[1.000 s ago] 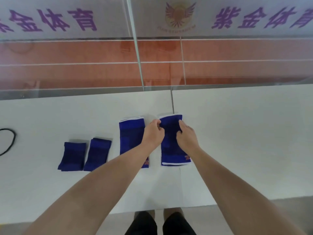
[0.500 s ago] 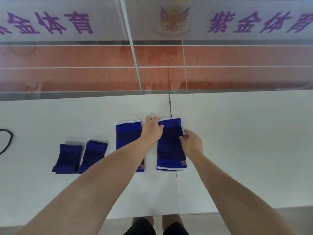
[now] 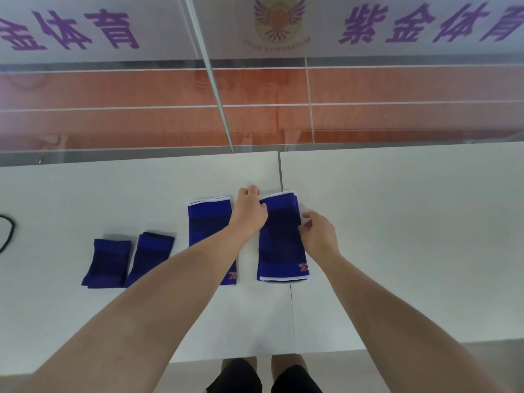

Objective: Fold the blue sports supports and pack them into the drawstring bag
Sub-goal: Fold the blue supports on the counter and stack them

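Right now the long support (image 3: 279,245) lies flat on the counter (image 3: 397,222), straight ahead of the person, between both hands. Its long axis runs near-to-far, with white trim at both ends and the logo at the near right corner.

The left hand (image 3: 249,215) is at the far left corner. Its fingers (image 3: 252,191) are curled and the thumb lies on the fabric, so it looks like a grip on that corner. The right hand (image 3: 320,235) is at the right edge, toward the far half. Its fingers (image 3: 306,224) are curled in, pinching the edge. Both hands touch the piece, the left one nearer the far end.

Judgement: a lengthwise fold is being set up. The far end has to come toward the near trim, so the pull is straight back along the long axis. The right hand sits lower on the edge than the left, which risks a skewed fold.

The second long support (image 3: 208,222) lies just beside it to the left, parallel and unfolded, partly under the left forearm. Further left are the inner short support (image 3: 150,256) and the outer short support (image 3: 109,262), close together and apparently already folded.

The drawstring bag is not in view. A black cord (image 3: 8,236) shows at the left frame edge, but I cannot tell if it belongs to the bag.
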Available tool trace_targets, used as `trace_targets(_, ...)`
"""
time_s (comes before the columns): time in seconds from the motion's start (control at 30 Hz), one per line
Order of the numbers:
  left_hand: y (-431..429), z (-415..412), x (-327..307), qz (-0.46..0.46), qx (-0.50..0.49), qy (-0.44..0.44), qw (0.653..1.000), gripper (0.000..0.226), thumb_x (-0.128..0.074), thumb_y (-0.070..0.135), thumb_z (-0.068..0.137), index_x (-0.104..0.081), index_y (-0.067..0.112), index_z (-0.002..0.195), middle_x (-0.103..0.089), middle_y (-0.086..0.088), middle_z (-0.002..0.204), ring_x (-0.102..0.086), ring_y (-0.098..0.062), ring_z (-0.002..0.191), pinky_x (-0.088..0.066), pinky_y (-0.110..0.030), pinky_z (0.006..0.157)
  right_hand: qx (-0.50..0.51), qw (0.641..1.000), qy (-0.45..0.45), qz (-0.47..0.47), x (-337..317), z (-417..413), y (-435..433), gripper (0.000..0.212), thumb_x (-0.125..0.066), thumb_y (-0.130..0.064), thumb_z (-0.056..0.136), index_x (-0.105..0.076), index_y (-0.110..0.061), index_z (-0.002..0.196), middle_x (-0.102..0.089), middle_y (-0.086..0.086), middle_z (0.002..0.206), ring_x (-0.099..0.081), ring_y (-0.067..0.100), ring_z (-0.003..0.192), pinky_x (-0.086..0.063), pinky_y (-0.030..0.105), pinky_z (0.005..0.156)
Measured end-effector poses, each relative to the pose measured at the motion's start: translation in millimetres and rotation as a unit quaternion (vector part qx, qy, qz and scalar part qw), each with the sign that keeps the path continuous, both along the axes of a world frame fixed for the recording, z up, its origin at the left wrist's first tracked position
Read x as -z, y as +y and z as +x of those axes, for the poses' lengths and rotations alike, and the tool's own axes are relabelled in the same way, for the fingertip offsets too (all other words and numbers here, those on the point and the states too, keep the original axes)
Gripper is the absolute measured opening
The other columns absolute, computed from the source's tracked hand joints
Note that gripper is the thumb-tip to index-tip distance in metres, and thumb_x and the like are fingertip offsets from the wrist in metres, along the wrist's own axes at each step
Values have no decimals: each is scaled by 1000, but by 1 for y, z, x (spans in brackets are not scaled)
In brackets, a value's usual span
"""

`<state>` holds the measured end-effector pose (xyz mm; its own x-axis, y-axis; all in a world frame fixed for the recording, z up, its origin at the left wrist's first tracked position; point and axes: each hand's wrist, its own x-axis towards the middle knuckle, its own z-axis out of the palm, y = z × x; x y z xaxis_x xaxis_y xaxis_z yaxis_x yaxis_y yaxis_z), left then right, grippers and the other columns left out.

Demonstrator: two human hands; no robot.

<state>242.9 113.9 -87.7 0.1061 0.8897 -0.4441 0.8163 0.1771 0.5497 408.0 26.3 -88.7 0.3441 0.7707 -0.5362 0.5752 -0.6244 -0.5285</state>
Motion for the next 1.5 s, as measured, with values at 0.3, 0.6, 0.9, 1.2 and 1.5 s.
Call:
trace_targets(0.3,8,3,6,81,257,137,953,48,-56,19,94,-42,16,140,-44,-8,140,-40,-30,124,-42,-44,99,-405,898,-147,92,5,-14,-79,65,-43,-57,94,-36,-26,151,-16,-1,166,-10,20,153,-19,43,122)
trace_targets(0.6,26,-2,-5,-8,232,39,972,22,-66,16,86,-53,22,103,-59,-1,101,-59,-19,88,-56,-35,72,-482,862,-154,34,12,-26,-90,82,-39,-59,94,-4,-23,159,11,-3,166,19,17,151,1,47,124)
trace_targets(0.9,1,-21,-40,138,285,-4,949,21,-49,30,97,-55,18,112,-57,5,103,-49,-14,90,-42,-28,79,-442,879,-164,67,11,-47,-74,60,-40,-35,101,-24,-18,156,-11,3,166,-3,22,154,-15,49,122)
trace_targets(1.2,-42,-32,-41,237,313,33,919,28,-61,16,88,-57,13,115,-56,-3,111,-50,-23,99,-50,-37,85,-434,879,-176,95,4,-38,-154,65,-41,-40,96,-31,-11,153,-23,5,164,-13,21,152,-22,45,121)
trace_targets(1.5,-99,-56,-18,236,424,87,870,32,-63,25,88,-54,15,117,-51,-5,115,-50,-23,101,-50,-36,89,-449,871,-178,92,6,-42,-149,59,-42,-32,97,-35,-9,150,-26,10,162,-21,27,151,-31,49,117)
